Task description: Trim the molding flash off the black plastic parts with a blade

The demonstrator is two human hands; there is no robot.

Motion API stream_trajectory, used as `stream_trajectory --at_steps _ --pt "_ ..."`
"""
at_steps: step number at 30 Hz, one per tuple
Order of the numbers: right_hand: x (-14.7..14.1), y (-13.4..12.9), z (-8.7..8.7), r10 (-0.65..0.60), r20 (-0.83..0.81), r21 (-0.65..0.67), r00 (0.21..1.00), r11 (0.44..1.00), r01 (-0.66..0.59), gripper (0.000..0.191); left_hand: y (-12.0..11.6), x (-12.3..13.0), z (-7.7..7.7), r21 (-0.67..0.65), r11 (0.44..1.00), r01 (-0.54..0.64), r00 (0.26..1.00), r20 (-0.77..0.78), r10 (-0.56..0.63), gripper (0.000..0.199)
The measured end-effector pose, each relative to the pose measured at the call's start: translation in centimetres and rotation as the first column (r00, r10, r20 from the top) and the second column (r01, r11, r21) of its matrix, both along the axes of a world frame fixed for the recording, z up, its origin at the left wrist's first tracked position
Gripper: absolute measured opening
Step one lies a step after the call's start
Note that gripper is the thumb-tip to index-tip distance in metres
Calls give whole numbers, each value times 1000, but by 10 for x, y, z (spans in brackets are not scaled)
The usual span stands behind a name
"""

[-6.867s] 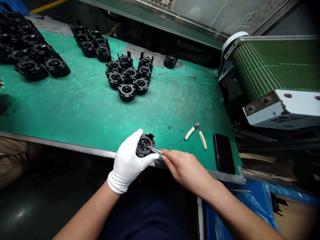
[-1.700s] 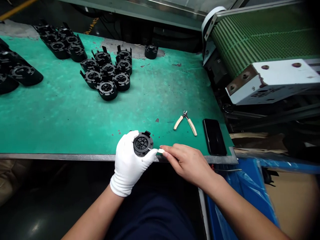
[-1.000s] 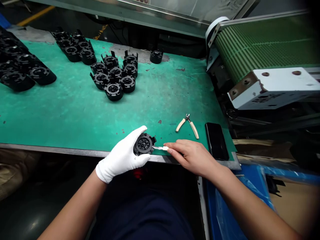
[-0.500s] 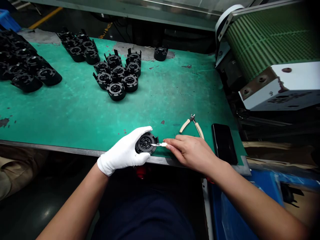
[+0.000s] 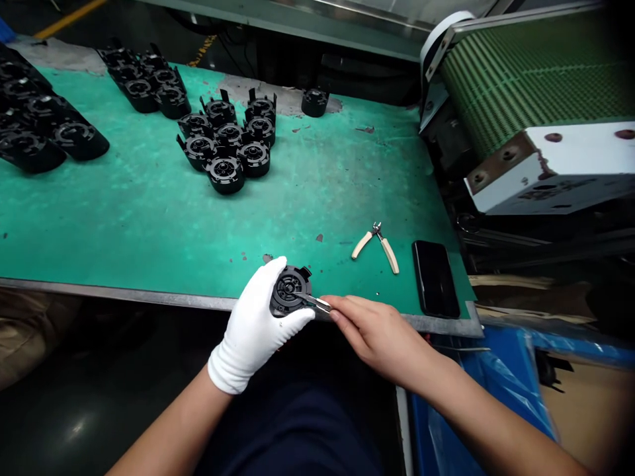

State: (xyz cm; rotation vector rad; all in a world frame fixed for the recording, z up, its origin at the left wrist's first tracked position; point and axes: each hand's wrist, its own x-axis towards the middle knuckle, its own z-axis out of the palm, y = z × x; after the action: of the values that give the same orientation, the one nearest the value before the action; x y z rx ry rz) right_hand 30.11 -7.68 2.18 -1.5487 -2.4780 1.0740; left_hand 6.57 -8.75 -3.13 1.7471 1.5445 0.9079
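Observation:
My left hand (image 5: pixel 258 327), in a white glove, is wrapped round the side of a round black plastic part (image 5: pixel 290 289) at the table's front edge. The part's ringed face is turned up. Bare and pinched, my right hand (image 5: pixel 373 328) grips a small knife (image 5: pixel 311 301); its thin metal blade reaches over the part's face, the tip close to the centre. Most of the knife's handle is hidden by my fingers. Cream-handled nippers (image 5: pixel 377 246) lie spread apart on the green table (image 5: pixel 307 198), beyond my right hand.
Groups of black parts (image 5: pixel 225 173) stand at the left and middle of the table, with a single one (image 5: pixel 315 102) at the back. A black phone (image 5: pixel 436 277) lies at right. Beyond are a green conveyor belt (image 5: pixel 530 79) and a blue plastic-lined bin (image 5: pixel 516 370).
The knife has turned, its blade now slanting up to the left across the part. My right hand has dropped slightly, and the left hand has tilted with the part. The camera view has shifted a little.

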Motion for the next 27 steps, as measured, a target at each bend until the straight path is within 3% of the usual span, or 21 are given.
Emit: stream_trajectory --at_steps 7,13,20,27 --pt "-5 -3 -1 54 -24 -72 998 996 -56 40 4 -2 2 31 999 11 999 -33 -10 89" --pt "0 -2 -1 3 38 34 999 999 -4 40 3 -3 -1 74 997 23 999 -40 -20 89" --pt "-4 -4 0 60 -25 -59 998 996 -62 39 3 -2 1 40 999 12 1000 -28 -11 88" --pt "-5 -3 -2 22 29 -16 999 1000 -22 40 4 -3 1 41 999 24 999 -31 -22 89"
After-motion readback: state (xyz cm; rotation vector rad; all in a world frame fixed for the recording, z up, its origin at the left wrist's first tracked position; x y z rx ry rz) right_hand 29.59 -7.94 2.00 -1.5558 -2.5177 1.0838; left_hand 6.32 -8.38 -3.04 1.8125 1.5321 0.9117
